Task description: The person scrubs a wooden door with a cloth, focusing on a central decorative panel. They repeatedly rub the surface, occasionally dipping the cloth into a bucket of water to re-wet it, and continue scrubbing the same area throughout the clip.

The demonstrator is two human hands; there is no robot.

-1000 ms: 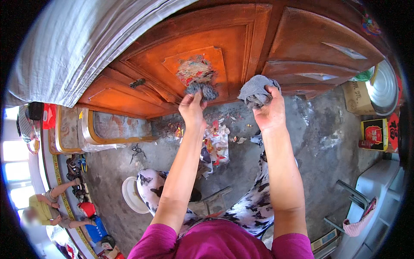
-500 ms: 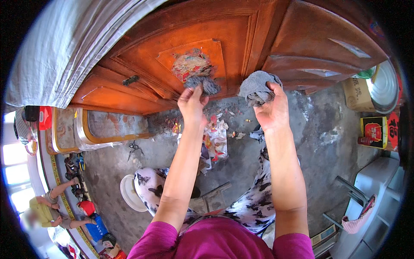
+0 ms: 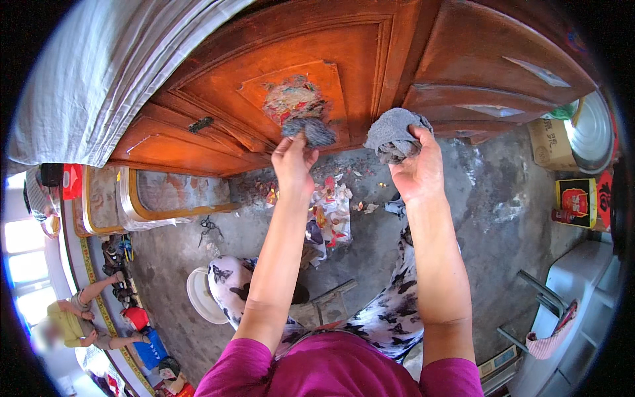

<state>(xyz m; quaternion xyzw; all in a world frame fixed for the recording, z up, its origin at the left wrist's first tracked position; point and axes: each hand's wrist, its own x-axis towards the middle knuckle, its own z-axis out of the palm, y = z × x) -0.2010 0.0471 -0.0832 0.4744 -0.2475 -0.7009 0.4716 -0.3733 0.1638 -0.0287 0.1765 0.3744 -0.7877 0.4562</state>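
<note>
Scouring pad (image 3: 308,131), dark grey and wiry, sat pinched in the left hand (image 3: 292,159), whose grip was clenched on its lower edge. The pad was pressed against the orange-brown wooden door (image 3: 218,86), touching the bottom of the torn paper remnant (image 3: 293,99) stuck on the door's raised centre panel. Right hand (image 3: 415,173) was held to the right of that panel, its grip closed around a bunched grey rag (image 3: 393,133), which was close to the door's central stile; whether it touched the wood could not be told.

Below the door, scraps of coloured paper (image 3: 329,212) lay scattered on the concrete floor (image 3: 476,218). A white basin (image 3: 200,294) stood further out from the door, at the person's left leg. A cardboard box (image 3: 550,140) and a red-and-yellow tin (image 3: 575,200) were on the floor to the right of the door.

Judgement on doing the step well: the residue looked patchy, thickest at the panel's middle, so short firm strokes working up from the loosened lower edge should lift it best. Pressure wanted to stay flat to the panel; digging the pad's edge in could scratch the varnish around the remnant. The rag, kept near the panel, looked well placed for wiping loosened bits before they smeared.
</note>
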